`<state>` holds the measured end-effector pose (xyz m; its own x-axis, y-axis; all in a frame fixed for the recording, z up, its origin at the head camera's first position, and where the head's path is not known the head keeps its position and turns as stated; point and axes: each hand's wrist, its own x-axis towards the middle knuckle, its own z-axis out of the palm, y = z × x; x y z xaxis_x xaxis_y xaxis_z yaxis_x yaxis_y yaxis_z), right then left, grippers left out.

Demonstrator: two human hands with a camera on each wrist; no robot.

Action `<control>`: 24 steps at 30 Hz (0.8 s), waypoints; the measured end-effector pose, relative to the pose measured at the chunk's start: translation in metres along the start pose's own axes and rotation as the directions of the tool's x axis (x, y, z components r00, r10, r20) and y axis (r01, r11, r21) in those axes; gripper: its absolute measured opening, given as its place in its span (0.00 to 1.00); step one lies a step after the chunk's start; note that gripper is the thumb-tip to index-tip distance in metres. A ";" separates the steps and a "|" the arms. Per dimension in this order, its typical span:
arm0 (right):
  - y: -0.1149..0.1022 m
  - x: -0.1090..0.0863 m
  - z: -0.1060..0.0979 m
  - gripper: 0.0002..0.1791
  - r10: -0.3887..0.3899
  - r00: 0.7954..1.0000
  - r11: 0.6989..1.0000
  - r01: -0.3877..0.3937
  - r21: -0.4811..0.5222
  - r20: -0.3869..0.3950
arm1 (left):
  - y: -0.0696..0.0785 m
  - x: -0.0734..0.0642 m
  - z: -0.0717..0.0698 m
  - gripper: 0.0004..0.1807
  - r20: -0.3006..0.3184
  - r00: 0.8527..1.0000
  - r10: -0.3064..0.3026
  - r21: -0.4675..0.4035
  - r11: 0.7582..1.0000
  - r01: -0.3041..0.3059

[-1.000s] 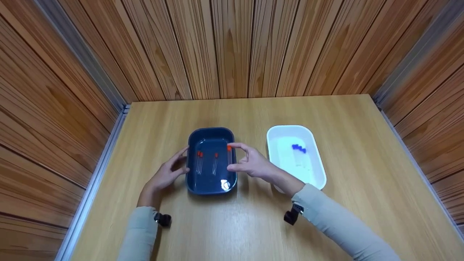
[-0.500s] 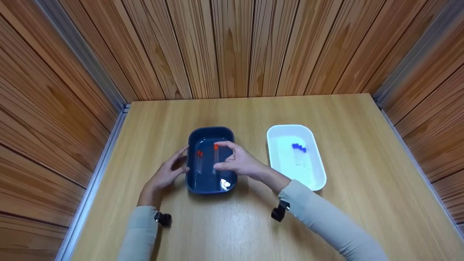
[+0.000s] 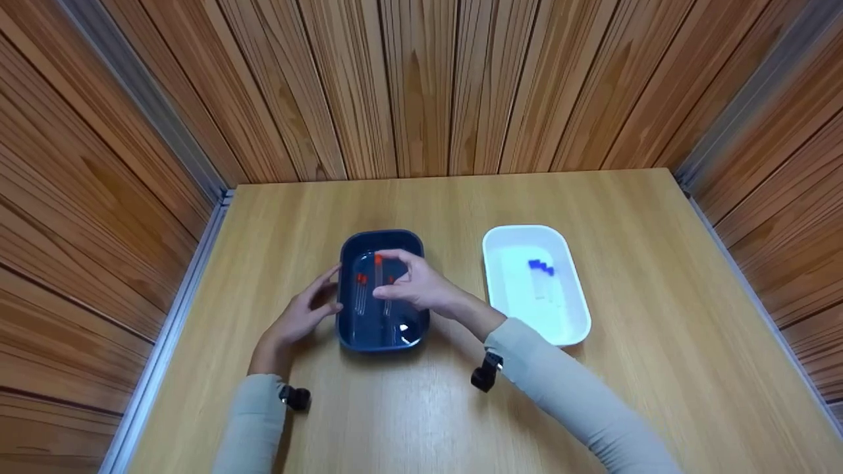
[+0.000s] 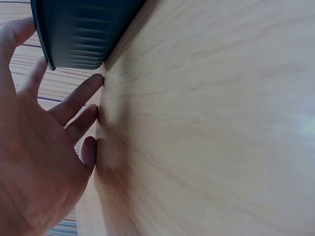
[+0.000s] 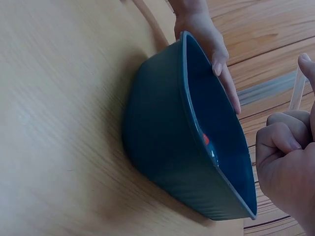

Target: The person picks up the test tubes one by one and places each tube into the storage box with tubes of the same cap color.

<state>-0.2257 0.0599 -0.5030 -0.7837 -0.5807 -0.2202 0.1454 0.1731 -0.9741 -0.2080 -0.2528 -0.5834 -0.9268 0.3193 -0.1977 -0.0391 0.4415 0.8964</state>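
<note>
My right hand [image 3: 421,283] pinches a test tube [image 3: 379,275] with a red cap lengthwise between forefinger and thumb, above the dark blue tray [image 3: 362,339]. In the right wrist view the clear tube [image 5: 298,88] stands beside the curled fingers, its cap out of frame. Inside the tray lie more red-capped tubes [image 3: 361,296], a pair on the left and one partly hidden behind the right hand. My left hand [image 3: 306,316] touches the tray's left side with thumb and forefinger spread. In the left wrist view its other fingers [image 4: 81,98] reach toward the table, loosely extended.
To the right stands a white tray [image 3: 573,329] holding several tubes with blue caps [image 3: 541,267]. Wood-panelled walls [image 3: 421,92] enclose the light wooden table [image 3: 408,421] at the back and sides. A small black camera sits on each wrist.
My right hand has moved left with the red-capped tube, from the dark tray's right rim to over its middle. The left hand stays at the tray's side.
</note>
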 end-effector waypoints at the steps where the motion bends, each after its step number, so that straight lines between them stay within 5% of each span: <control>1: 0.000 0.002 0.000 0.43 -0.001 1.000 1.000 0.001 0.000 -0.003 | 0.000 0.000 0.000 0.42 0.001 1.000 0.003 0.000 1.000 -0.003; 9: 0.005 0.015 0.002 0.42 0.075 0.997 0.990 -0.073 0.123 -0.011 | 0.000 0.000 0.000 0.42 0.000 1.000 0.012 0.001 1.000 -0.012; 19: 0.013 0.029 0.013 0.38 0.147 0.989 0.910 -0.143 0.389 0.018 | 0.004 -0.003 0.001 0.43 0.005 1.000 0.019 0.003 1.000 -0.019; 24: 0.017 0.036 0.020 0.39 0.150 0.989 0.877 -0.142 0.459 0.019 | 0.031 -0.012 -0.002 0.43 0.038 0.999 -0.013 0.029 1.000 0.012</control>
<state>-0.2395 0.0257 -0.5284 -0.7414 -0.5633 -0.3647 0.5160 -0.1312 -0.8465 -0.1988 -0.2446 -0.5521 -0.9115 0.3449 -0.2243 -0.0395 0.4693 0.8821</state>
